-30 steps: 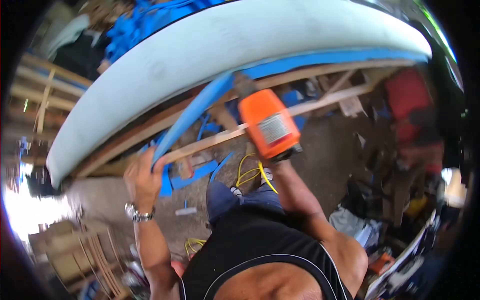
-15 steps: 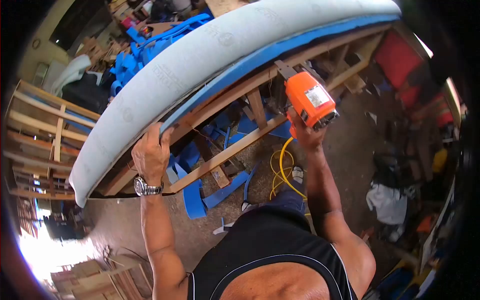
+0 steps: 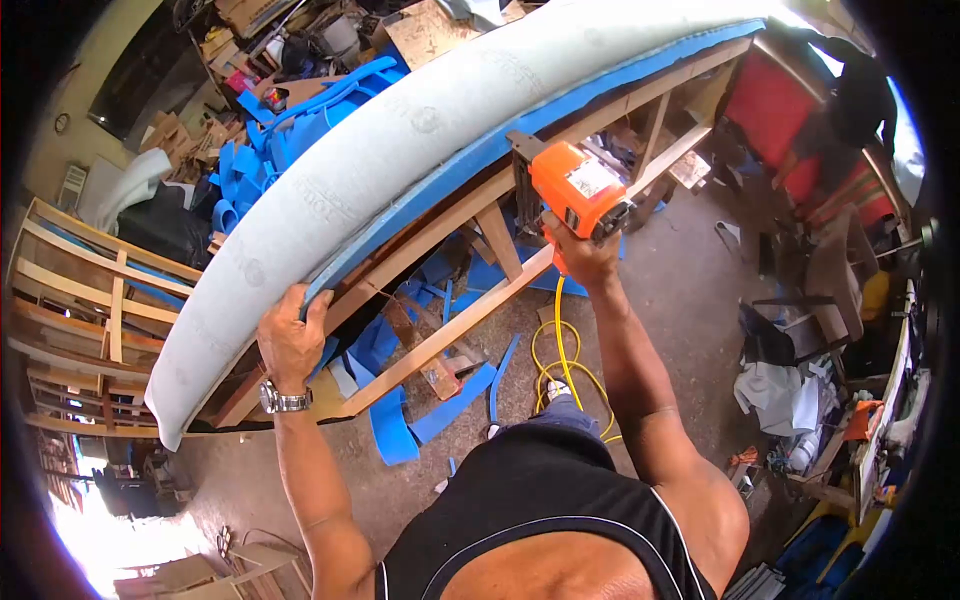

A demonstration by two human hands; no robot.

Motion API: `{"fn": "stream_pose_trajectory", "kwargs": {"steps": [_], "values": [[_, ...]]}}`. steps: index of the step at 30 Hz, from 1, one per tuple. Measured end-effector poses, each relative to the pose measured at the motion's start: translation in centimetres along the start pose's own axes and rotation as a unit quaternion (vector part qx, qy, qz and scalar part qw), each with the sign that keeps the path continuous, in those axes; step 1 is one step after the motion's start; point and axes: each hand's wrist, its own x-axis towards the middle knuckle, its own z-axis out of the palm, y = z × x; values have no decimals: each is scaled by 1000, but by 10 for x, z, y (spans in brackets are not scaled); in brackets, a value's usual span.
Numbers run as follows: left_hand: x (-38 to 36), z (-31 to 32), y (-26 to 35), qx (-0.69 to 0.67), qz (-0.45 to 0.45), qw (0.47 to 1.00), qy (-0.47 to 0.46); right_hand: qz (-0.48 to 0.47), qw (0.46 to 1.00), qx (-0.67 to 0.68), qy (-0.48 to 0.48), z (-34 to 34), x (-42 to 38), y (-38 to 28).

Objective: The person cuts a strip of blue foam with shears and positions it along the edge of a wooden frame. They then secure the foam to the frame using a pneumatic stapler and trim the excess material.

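Observation:
Pinched between the thumb and fingers of my left hand is the near end of a blue foam strip. This strip runs along the edge of a long curved wooden frame, below a thick pale padded roll. My right hand grips an orange pneumatic staple gun by its handle. The gun's dark nose overlaps the blue strip's lower edge in this view. From the handle a yellow air hose hangs down to loops on the floor by my feet.
Blue foam offcuts litter the floor under the frame, with more blue scraps heaped behind the roll. Slatted wooden frames stand at the left. A dark-clothed person is at the upper right, above cluttered white sheeting.
The staple gun has moved left along the frame in my right hand. My left hand keeps its pinch on the foam strip. The view has shifted slightly, bringing the person at upper right into sight.

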Motion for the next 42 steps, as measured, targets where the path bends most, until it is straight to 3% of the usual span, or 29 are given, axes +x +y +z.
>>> {"fn": "stream_pose_trajectory", "kwargs": {"steps": [5,8,9,12,13,16,20,23,26,27,29,31,34,37,40,42], "values": [[-3,1,0,-55,-19,998,-22,-41,999,5,3,2,10,14],[-4,3,-4,-76,-12,997,-28,-170,977,-129,16,8,11,27],[-3,1,-4,-73,-11,997,-35,-107,987,-123,-3,5,6,27],[-1,0,-7,-80,-13,996,-42,-103,980,-170,-15,6,-3,11],[-1,0,-7,-87,-14,995,-44,-72,993,-94,-18,7,-5,10],[0,-2,-3,-69,-13,996,-50,-147,981,-121,-28,19,-8,27],[-2,-1,-9,-75,-8,996,-48,-49,994,-91,-35,29,-14,22],[0,1,-16,-78,6,996,-43,-145,979,-140,-21,28,-16,4],[-1,2,-16,-98,7,994,-42,-80,995,-47,-34,41,-25,0],[0,1,-17,-91,4,995,-46,-116,986,-105,-49,43,-24,-1],[-1,-1,-14,-87,-3,995,-55,20,996,90,7,61,-29,4],[0,-2,-13,-91,-10,994,-62,-99,976,-187,-55,50,-31,-4],[0,-3,-11,-92,-12,994,-63,-40,997,15,-64,59,-42,8],[0,-4,-15,-82,-8,994,-71,-134,986,-73,-64,67,-47,22],[0,-5,-13,-108,-7,992,-68,1,994,-34,-106,87,-48,34],[2,0,-10,-108,30,993,-43,-98,978,-161,-84,76,-47,34]]}}
